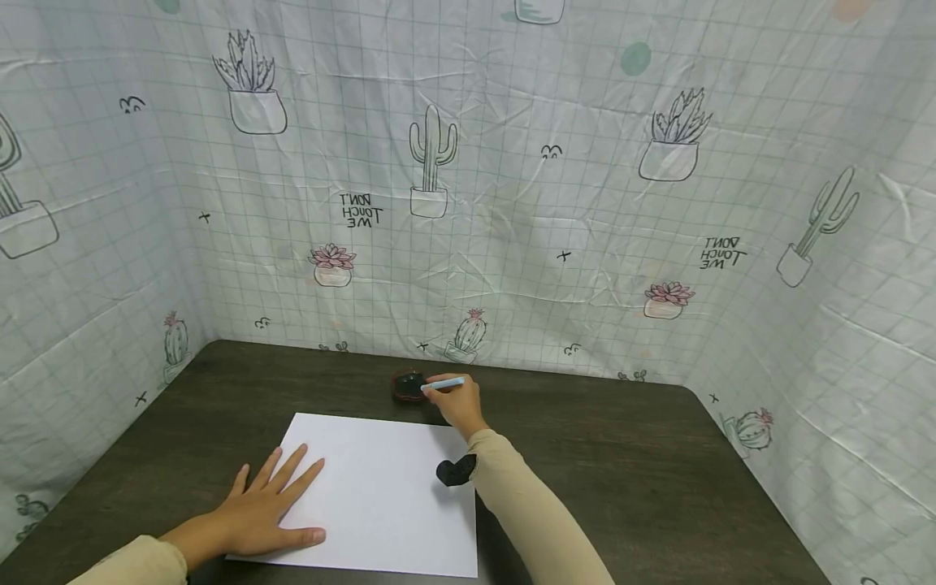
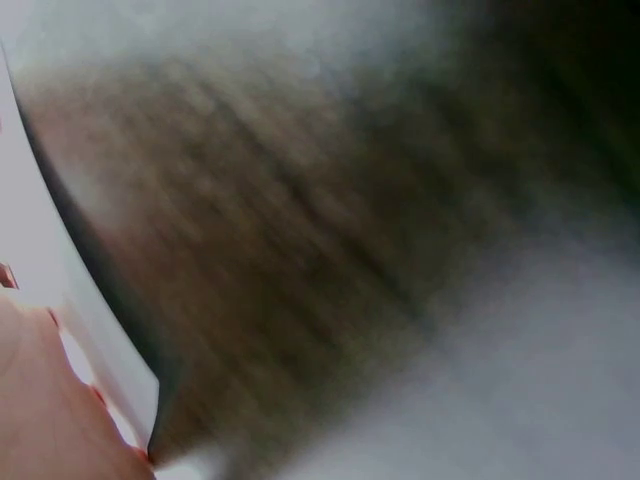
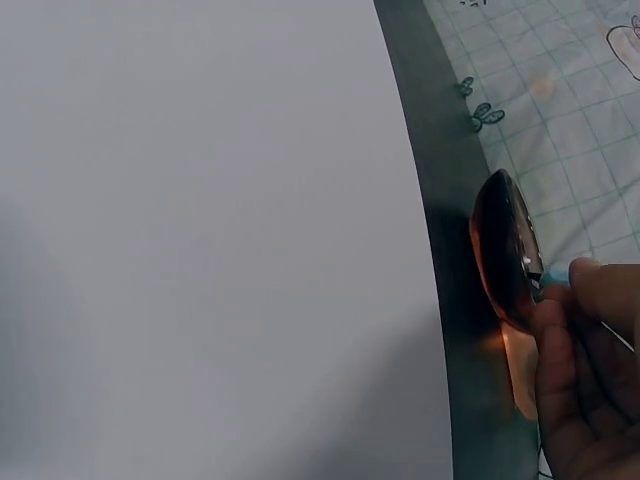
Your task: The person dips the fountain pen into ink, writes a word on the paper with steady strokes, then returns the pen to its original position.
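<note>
**Pinched in my right hand (image 1: 459,405), a pale blue stick (image 1: 444,383) points at a dark rounded thing (image 1: 407,387)**

From the head view, I have thumb and fingers closed on the slim, pen-like stick, which lies nearly level, its far end poking out to the right of my grip. Just left of the grip sits the rounded thing, black with a thin reddish edge; whether the stick's tip touches it I cannot tell. On the near side of the grip lies a white sheet of paper (image 1: 387,496), flat on the dark table (image 1: 629,479). My right cuff and a black device (image 1: 457,470) reach over its right edge. Left of the grip and nearer to me, my left hand (image 1: 265,505) is spread across the sheet's left edge, fingers straight, thumb on the white. Beyond the grip hangs a checked curtain (image 1: 512,203) printed with potted plants.

From the left wrist, only part of that left hand shows, low in the corner beside the paper; the rest is blurred brown and grey.

From the right wrist, my fingertips hide most of the stick, leaving a bit of blue. Right by them stands the glossy rounded thing, its side glowing orange-red, between paper and curtain.
</note>
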Demonstrator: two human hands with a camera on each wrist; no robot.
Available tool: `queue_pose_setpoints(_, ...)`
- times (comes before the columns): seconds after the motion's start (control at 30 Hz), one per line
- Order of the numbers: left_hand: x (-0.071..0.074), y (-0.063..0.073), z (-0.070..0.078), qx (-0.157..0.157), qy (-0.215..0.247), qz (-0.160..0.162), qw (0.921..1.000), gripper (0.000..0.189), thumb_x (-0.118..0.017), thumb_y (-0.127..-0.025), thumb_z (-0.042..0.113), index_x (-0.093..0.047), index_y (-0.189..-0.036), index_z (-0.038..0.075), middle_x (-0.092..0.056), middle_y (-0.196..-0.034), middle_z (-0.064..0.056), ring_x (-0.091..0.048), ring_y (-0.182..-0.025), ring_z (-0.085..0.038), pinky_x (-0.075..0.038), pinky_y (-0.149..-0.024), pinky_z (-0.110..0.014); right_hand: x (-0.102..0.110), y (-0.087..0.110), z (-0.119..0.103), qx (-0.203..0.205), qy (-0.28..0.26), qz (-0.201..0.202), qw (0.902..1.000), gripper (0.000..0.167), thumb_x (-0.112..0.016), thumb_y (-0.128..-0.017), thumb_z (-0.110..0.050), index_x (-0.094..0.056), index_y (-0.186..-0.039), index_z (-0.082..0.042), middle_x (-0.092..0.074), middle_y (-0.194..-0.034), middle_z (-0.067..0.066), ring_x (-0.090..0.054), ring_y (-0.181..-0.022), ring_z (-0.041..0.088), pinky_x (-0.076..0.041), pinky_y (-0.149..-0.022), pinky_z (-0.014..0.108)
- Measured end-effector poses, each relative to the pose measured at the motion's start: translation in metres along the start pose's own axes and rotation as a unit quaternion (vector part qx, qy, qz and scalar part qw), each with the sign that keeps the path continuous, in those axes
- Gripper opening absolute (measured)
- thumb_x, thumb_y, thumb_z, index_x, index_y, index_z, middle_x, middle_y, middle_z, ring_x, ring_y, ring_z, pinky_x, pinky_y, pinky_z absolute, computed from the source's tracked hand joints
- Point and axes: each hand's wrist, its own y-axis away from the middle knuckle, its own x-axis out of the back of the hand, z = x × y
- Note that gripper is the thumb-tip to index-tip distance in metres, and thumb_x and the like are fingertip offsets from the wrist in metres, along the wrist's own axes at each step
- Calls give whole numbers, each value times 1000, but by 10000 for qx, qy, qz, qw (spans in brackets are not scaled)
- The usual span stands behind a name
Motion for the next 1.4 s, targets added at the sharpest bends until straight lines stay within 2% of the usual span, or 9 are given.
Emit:
queue_pose_setpoints(0.2, 5, 2, 8, 76, -8, -159, 9998, 94, -62, -81, 64, -26, -152, 15, -4, -160, -19, 3, -139, -55, 8, -94, -80, -9, 1, -2, 21, 293, -22, 9996, 15, -73, -84, -8, -75, -98, -2, -74, -82, 9, -70, -73, 18, -54, -63, 28)
queue_pose_setpoints(0.37, 1, 0, 1, -1, 27, -32, 10000, 93, -61, -80, 66, -26, -153, 19, -4, -160, -16, 3, -140, -55, 11, -94, -80, -13, 1, -1, 21, 482, 35, 9988, 14, -74, -83, -10, -76, -97, -6, -74, -83, 6, -68, -75, 16, -53, -62, 28)
queue_pose_setpoints(0.6, -4, -2, -6, 12, -149, 73, 9999, 93, -58, -78, 72, -24, -153, 27, -3, -161, -11, 3, -141, -52, 11, -95, -79, -16, 0, -1, 32, 541, 53, 9985, 14, -74, -84, -10, -76, -98, -7, -74, -85, 6, -67, -75, 16, -52, -62, 28)
queue_pose_setpoints(0.73, -4, -2, -6, -63, -73, 96, 9999, 92, -59, -79, 69, -24, -153, 27, -3, -161, -12, 3, -140, -54, 12, -93, -80, -17, 1, 0, 47, 529, 84, 9986, 15, -74, -83, -9, -76, -98, -7, -74, -87, 6, -68, -77, 17, -53, -64, 29)
queue_pose_setpoints(1.0, -3, -3, -3, 86, -209, -36, 9997, 95, -58, -78, 72, -23, -153, 25, -3, -161, -12, 3, -141, -52, 11, -96, -79, -14, 1, 0, 100, 526, 156, 9984, 18, -75, -82, -8, -76, -101, -7, -74, -91, 8, -69, -79, 18, -54, -64, 30)
queue_pose_setpoints(1.07, -1, -3, -1, 41, -127, -24, 9999, 94, -59, -79, 70, -25, -153, 23, -3, -161, -14, 3, -141, -53, 11, -94, -80, -13, 1, -1, 99, 526, 172, 9984, 18, -75, -83, -7, -76, -101, -6, -74, -91, 8, -69, -79, 19, -54, -64, 29)
queue_pose_setpoints(1.4, 1, -1, 1, 83, -120, -108, 9998, 95, -59, -79, 70, -25, -153, 21, -4, -160, -17, 4, -140, -54, 12, -94, -79, -7, 0, -1, 61, 546, 40, 9985, 15, -73, -84, -8, -76, -98, -4, -74, -87, 9, -68, -78, 20, -54, -65, 30)
